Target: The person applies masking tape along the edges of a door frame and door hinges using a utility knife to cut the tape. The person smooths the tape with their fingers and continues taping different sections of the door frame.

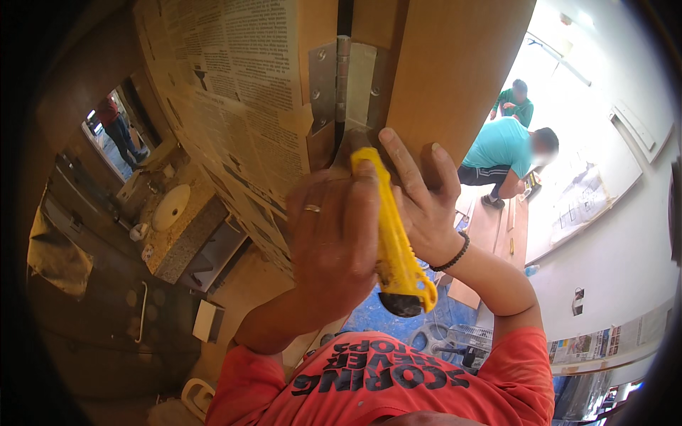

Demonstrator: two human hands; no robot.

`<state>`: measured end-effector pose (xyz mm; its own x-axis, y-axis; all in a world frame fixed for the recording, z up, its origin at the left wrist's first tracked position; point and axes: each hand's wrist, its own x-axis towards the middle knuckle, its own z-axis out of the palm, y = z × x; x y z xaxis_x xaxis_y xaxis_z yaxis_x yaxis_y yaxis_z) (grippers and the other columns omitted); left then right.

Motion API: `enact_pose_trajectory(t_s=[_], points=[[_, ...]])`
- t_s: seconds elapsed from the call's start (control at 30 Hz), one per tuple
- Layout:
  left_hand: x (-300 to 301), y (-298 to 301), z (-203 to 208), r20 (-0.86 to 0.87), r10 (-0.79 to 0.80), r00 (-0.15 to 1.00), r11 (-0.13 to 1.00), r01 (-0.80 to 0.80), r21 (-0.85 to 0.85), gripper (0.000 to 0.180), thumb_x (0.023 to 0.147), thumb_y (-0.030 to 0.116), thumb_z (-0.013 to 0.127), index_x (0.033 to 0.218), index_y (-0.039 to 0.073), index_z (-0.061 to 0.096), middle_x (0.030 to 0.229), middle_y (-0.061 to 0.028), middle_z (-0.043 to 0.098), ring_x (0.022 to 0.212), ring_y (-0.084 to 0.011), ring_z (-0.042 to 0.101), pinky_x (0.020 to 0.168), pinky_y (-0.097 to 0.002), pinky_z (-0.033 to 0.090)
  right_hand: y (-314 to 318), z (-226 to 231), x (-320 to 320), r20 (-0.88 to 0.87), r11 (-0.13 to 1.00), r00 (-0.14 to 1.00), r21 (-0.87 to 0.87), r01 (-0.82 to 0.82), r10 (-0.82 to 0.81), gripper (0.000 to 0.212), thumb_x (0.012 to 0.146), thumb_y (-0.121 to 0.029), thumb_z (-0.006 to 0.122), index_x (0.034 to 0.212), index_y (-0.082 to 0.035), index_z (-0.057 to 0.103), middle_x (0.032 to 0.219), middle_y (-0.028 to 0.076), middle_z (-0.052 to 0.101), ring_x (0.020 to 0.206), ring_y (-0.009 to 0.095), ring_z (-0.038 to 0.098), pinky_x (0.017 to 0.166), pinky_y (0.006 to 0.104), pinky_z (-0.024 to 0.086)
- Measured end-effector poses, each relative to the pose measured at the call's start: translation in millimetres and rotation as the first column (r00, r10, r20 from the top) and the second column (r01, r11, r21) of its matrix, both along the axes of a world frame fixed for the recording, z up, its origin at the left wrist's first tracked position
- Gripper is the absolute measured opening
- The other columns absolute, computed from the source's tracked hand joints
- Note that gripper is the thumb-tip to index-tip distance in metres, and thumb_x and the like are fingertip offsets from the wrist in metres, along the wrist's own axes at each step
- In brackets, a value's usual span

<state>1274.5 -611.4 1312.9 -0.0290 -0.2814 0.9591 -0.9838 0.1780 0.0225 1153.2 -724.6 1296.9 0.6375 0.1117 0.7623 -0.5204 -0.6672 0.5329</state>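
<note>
My left hand [334,227], with a ring on one finger, is closed around a yellow utility knife [391,234] with a dark end. The knife's front end points up at the lower part of a metal hinge [342,78]; a greyish flat piece there is partly hidden by my fingers. Masking tape covers part of the hinge's right leaf. My right hand [426,192], with a dark bead bracelet at its wrist, lies with fingers spread against the wooden door frame [455,71], beside the knife. Left of the hinge, newspaper [241,92] is taped over the door.
Through the opening on the right, one person in a turquoise shirt [497,149] bends over wooden boards [483,234], with another in green [522,106] behind. A fan [465,337] stands on blue floor covering. To the left is a stone counter with a basin [172,207].
</note>
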Motion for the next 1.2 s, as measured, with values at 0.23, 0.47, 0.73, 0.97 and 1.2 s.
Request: enact_pose_trajectory(t_s=[0.23,0.47,0.73,0.97,1.2], points=[[13,0,0,-0.029,0.061,0.998,0.998,-0.060,0.021,0.042,0.091,0.008,0.074,0.130,-0.008,0.065,0.103,-0.0204,0.069,0.093,-0.0378,0.069,0.097,-0.0506,0.053,-1,2,4,0.005,0.994,0.996,-0.066,0.085,-0.085,0.034,0.095,-0.026,0.063,0.124,-0.018,0.077,0.158,-0.001,0.064,0.153,0.017,0.050,0.126,0.0533,0.029],[13,3,1,-0.012,-0.001,1.000,0.998,0.001,0.057,0.049,0.089,0.008,0.074,0.133,-0.010,0.062,0.106,-0.0203,0.069,0.096,-0.0371,0.069,0.102,-0.0525,0.051,1,1,2,0.003,0.998,0.998,-0.020,0.055,-0.055,0.030,0.096,-0.026,0.064,0.121,-0.018,0.078,0.159,-0.001,0.063,0.152,0.017,0.051,0.126,0.0530,0.029],[14,1,1,-0.001,0.019,1.000,0.996,-0.019,0.085,0.054,0.087,0.009,0.074,0.135,-0.011,0.061,0.103,-0.0194,0.067,0.094,-0.0353,0.068,0.103,-0.0519,0.051,-1,2,1,0.006,0.999,1.000,-0.046,0.029,-0.028,0.026,0.097,-0.025,0.063,0.119,-0.017,0.075,0.157,0.001,0.065,0.153,0.017,0.051,0.126,0.0533,0.029],[4,-8,3,0.056,0.107,0.993,0.993,-0.110,0.049,0.053,0.087,0.011,0.075,0.133,-0.012,0.061,0.101,-0.0186,0.064,0.094,-0.0348,0.066,0.102,-0.0513,0.052,-3,5,1,0.061,0.997,0.998,-0.072,0.015,-0.011,0.038,0.096,-0.021,0.060,0.132,-0.013,0.070,0.154,0.003,0.066,0.152,0.014,0.050,0.126,0.0534,0.033],[-1,-9,6,0.063,0.164,0.984,0.981,-0.170,0.094,0.056,0.084,0.010,0.078,0.132,-0.012,0.061,0.102,-0.0214,0.062,0.096,-0.0384,0.065,0.101,-0.0528,0.051,-3,5,0,0.049,0.994,0.998,-0.094,0.046,-0.041,0.044,0.093,-0.020,0.060,0.135,-0.012,0.070,0.151,0.003,0.066,0.150,0.013,0.050,0.129,0.0524,0.031]])
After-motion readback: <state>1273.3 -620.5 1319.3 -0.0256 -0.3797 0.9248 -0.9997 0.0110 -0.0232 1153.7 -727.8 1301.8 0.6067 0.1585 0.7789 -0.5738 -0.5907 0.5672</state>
